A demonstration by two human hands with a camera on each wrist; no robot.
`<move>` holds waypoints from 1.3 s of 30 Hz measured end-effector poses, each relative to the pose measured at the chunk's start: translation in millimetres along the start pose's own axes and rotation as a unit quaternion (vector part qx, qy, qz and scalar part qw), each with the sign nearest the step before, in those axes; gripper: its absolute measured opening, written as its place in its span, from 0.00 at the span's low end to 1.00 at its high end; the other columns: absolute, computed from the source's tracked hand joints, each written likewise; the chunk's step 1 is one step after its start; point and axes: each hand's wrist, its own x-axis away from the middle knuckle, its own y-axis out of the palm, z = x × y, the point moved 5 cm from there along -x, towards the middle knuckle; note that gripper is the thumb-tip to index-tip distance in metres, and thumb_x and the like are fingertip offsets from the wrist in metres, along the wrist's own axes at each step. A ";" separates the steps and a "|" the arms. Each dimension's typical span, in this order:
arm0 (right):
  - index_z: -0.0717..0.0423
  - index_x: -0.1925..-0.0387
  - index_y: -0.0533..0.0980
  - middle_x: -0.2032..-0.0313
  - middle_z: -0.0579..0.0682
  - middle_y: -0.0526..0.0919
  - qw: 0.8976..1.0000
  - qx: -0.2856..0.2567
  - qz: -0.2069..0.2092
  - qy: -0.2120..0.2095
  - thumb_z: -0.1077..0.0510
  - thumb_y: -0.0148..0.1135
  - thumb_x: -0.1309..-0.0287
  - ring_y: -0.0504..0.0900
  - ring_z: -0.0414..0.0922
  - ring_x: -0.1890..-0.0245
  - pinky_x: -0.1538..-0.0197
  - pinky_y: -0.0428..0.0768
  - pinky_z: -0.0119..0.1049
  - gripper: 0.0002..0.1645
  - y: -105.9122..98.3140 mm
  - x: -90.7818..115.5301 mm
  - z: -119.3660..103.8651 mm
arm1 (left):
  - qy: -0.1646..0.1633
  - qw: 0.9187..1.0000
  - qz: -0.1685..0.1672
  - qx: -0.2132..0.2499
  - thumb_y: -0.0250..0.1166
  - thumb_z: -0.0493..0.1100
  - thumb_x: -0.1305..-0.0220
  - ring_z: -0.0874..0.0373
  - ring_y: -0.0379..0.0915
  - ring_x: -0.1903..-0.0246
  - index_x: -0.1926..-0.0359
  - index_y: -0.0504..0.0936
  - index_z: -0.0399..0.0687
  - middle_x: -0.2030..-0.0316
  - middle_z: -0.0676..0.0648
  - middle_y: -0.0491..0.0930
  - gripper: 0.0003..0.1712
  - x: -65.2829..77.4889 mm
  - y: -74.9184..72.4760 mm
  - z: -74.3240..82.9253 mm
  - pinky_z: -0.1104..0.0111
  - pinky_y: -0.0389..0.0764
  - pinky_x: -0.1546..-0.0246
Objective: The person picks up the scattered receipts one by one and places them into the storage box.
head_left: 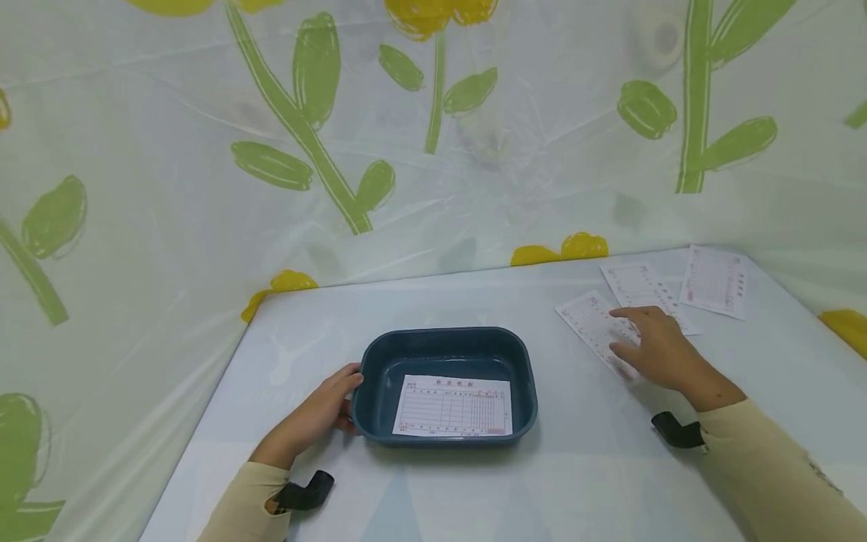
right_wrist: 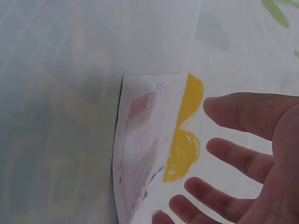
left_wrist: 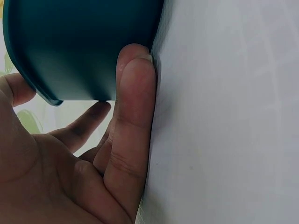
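Observation:
The left hand (head_left: 314, 414) rests against the left end of a dark teal plastic basin (head_left: 445, 443). Its fairly straight fingertips (left_wrist: 134, 88) touch the basin's outer wall, low by the table, while another digit meets the rim in the left wrist view. Inside the basin lies a printed receipt form (head_left: 452, 407) with a ruled grid. To the right, the right hand (head_left: 660, 350) hovers with spread fingers over a second receipt form (head_left: 588, 320), holding nothing. That form lies on the table in the right wrist view too, its sheet (right_wrist: 145, 126) apart from the fingertips.
Two more printed forms lie farther back on the right, one form (head_left: 637, 282) partly behind the right hand and another form (head_left: 714, 280) near the far corner. The white table (head_left: 325, 324) meets a flower-patterned curtain (head_left: 528, 173) behind. Black wrist mounts (head_left: 305, 491) stick out below both wrists.

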 end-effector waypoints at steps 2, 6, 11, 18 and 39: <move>0.65 0.32 0.65 0.35 0.79 0.59 1.000 0.007 -0.001 0.001 0.57 0.64 0.38 0.59 0.76 0.37 0.41 0.66 0.73 0.36 -1.2 -0.8 3.1 | 0.001 1.000 0.002 0.001 0.40 0.56 0.21 0.52 0.82 0.69 0.25 0.57 0.48 0.50 0.39 0.78 0.31 -0.4 -0.6 0.0 0.62 0.84 0.66; 0.64 0.32 0.64 0.35 0.79 0.58 1.000 0.018 -0.008 0.013 0.58 0.64 0.39 0.59 0.77 0.38 0.41 0.66 0.73 0.37 -1.5 -1.1 6.9 | 0.000 1.000 0.004 0.003 0.40 0.56 0.21 0.52 0.82 0.69 0.25 0.57 0.47 0.50 0.39 0.78 0.31 -1.0 -1.0 -0.4 0.62 0.84 0.66; 0.65 0.31 0.63 0.36 0.81 0.58 0.999 0.025 -0.016 0.020 0.60 0.66 0.41 0.60 0.77 0.40 0.42 0.67 0.72 0.39 -1.2 -1.2 10.6 | -0.004 1.000 0.002 -0.002 0.39 0.56 0.21 0.52 0.82 0.70 0.25 0.56 0.47 0.53 0.40 0.80 0.31 0.1 -0.9 -0.9 0.62 0.84 0.65; 0.64 0.30 0.62 0.35 0.81 0.57 0.999 0.027 -0.024 0.030 0.61 0.67 0.44 0.58 0.78 0.38 0.41 0.64 0.74 0.42 1.3 -2.0 14.9 | -0.002 1.000 -0.002 -0.011 0.39 0.58 0.21 0.52 0.81 0.70 0.25 0.55 0.48 0.58 0.42 0.82 0.32 1.6 -0.7 1.3 0.63 0.83 0.64; 0.64 0.27 0.56 0.34 0.83 0.49 0.997 0.032 -0.042 0.059 0.67 0.64 0.43 0.61 0.80 0.40 0.45 0.71 0.72 0.44 8.9 -1.7 16.3 | 0.005 1.000 -0.008 0.001 0.39 0.56 0.21 0.53 0.82 0.69 0.25 0.56 0.45 0.49 0.38 0.77 0.32 -0.2 0.5 2.0 0.61 0.84 0.66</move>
